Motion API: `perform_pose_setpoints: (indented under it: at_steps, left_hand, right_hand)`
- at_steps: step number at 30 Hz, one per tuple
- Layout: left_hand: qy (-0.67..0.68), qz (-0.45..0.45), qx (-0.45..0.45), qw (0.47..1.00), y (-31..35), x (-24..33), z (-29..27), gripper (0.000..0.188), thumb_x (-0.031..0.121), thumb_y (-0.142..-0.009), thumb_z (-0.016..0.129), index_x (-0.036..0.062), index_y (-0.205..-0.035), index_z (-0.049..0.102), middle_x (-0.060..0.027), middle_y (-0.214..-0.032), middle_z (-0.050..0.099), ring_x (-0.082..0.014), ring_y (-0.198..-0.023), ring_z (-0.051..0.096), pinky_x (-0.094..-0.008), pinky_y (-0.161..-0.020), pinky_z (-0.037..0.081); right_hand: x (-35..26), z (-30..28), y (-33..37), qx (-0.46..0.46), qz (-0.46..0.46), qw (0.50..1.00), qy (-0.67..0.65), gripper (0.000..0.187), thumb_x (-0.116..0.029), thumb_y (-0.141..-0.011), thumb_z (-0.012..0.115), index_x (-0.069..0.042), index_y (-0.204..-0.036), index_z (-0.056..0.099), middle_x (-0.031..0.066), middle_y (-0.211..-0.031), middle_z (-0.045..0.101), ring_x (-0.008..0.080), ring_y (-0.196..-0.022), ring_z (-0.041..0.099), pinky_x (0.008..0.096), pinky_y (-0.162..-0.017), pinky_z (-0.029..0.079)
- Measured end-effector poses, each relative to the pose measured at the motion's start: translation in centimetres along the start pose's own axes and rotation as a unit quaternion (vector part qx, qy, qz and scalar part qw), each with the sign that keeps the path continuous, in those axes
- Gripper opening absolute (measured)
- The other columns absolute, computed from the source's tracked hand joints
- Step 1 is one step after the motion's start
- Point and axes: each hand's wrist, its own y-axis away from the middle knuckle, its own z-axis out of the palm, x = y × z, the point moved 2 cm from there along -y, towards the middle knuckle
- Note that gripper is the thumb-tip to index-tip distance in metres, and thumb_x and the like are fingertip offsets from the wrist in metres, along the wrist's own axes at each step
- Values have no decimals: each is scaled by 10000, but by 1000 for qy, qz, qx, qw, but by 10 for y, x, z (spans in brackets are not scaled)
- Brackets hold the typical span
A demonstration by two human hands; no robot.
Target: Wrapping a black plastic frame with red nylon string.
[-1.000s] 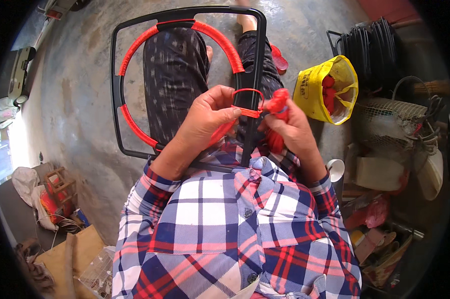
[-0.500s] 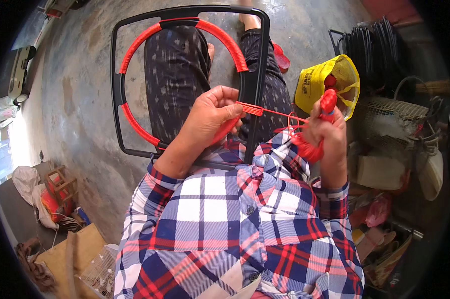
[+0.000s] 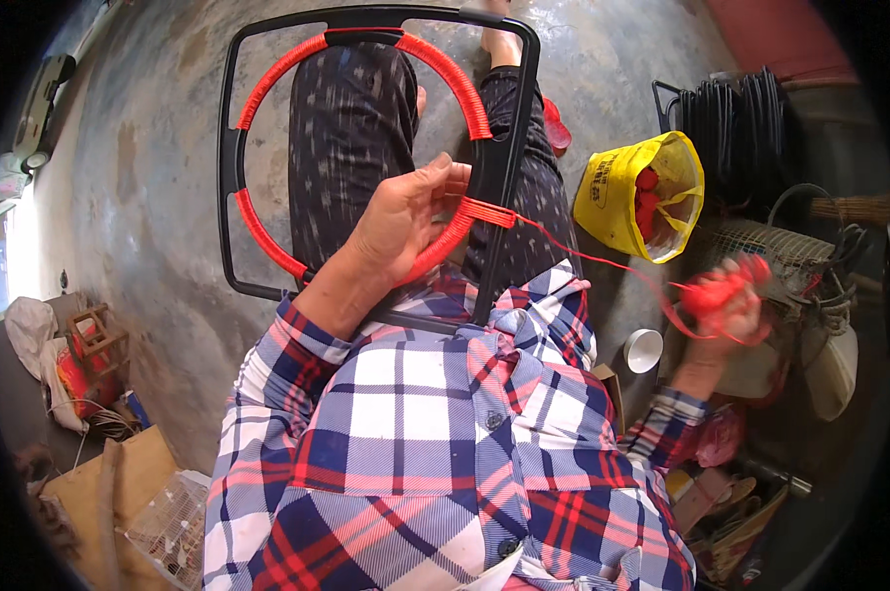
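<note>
A black rectangular frame with an inner ring lies over my lap; red cord is wound tightly round several stretches of the ring. At the ring's lower right, several red strands span to the frame's side bar. Beside them my left hand is inside the ring, thumb raised and fingers loosely extended, the wrapped ring passing by its palm. Out to the right, blurred, my right hand is closed on a bundle of red cord. A single slack strand runs from the bundle to the frame.
A yellow bag with red stuff inside stands right of my knees. Behind it are stacked black frames. A white cup sits on the floor near my right forearm. Baskets and clutter line the right; a wooden board lies lower left.
My right hand has swung outward and down to the right with the cord bundle, drawing out a longer strand. My left thumb and fingers have come off the strands they were pinching.
</note>
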Motion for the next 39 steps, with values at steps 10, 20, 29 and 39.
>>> perform_pose_setpoints:
  at_steps: [10,20,29,39]
  left_hand:
    - [7,-2,-55,998,-5,-7,6,398,341,-988,448,1,-1150,576,-106,-1107,597,-178,-1018,563,-330,-888,446]
    - [36,116,39,992,-1,-7,3,171,167,-953,554,42,-1066,527,16,-847,549,-64,-634,490,-215,-586,429]
    - [-227,358,-27,905,22,-4,19,242,253,-954,541,27,-1039,522,14,-807,511,-55,-684,449,-197,-619,371]
    - [-63,194,31,978,10,1,8,313,335,-982,462,37,-1045,535,-8,-723,485,-72,-595,395,-212,-536,316]
  right_hand:
    - [143,230,24,-420,124,670,599,582,-77,-770,631,-22,-1321,451,225,-975,627,317,-927,634,367,-799,490]
    - [120,222,-4,-210,29,942,262,359,-75,-763,727,-24,-1095,601,81,-1053,628,167,-903,608,305,-782,494]
    - [115,277,20,-312,-318,779,441,343,-118,-756,726,-51,-1069,602,94,-1082,617,230,-1023,577,366,-896,443]
    - [92,186,14,-430,21,731,530,219,-190,-722,712,1,-752,610,88,-696,592,120,-634,552,294,-606,451]
